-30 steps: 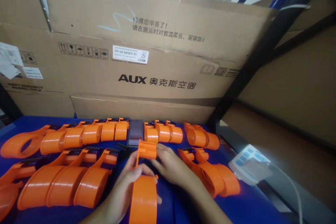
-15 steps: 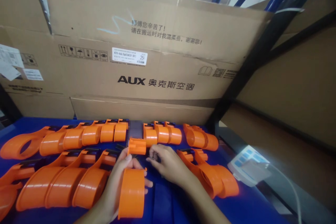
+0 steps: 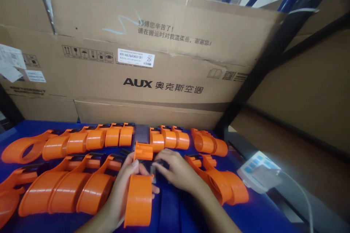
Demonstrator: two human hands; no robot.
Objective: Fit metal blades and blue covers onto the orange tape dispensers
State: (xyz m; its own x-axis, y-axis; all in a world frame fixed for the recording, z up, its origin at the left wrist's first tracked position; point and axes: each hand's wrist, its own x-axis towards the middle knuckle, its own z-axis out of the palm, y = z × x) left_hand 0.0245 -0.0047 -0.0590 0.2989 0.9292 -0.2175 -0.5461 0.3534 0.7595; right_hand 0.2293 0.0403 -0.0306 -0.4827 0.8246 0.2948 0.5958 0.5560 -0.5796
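Observation:
My left hand (image 3: 128, 178) is closed round the narrow neck of an orange plastic tape dispenser (image 3: 139, 200). Its wide curved ring hangs below the fingers, and its small head (image 3: 144, 151) sticks up above the thumb. Just right of it, my right hand (image 3: 169, 167) is bent with thumb and fingers drawn together on a small dark-grey flat piece (image 3: 153, 174), whose exact kind I cannot make out. The piece sits close beside the dispenser; whether they touch is unclear. Behind the left hand's fingers, part of the dispenser's neck is hidden.
Several similar dispensers with black parts stand in a back row (image 3: 93, 140) and a front row (image 3: 58, 189) on a blue surface (image 3: 169, 211). More lie at right (image 3: 229, 185). A dark phone-like slab (image 3: 141, 133) stands behind. A white device with a cable (image 3: 258, 171) and large cardboard (image 3: 175, 58) border the area.
My right hand's fingers have shifted slightly, and the dark-grey piece now shows more plainly under them. My left hand keeps its hold on the dispenser.

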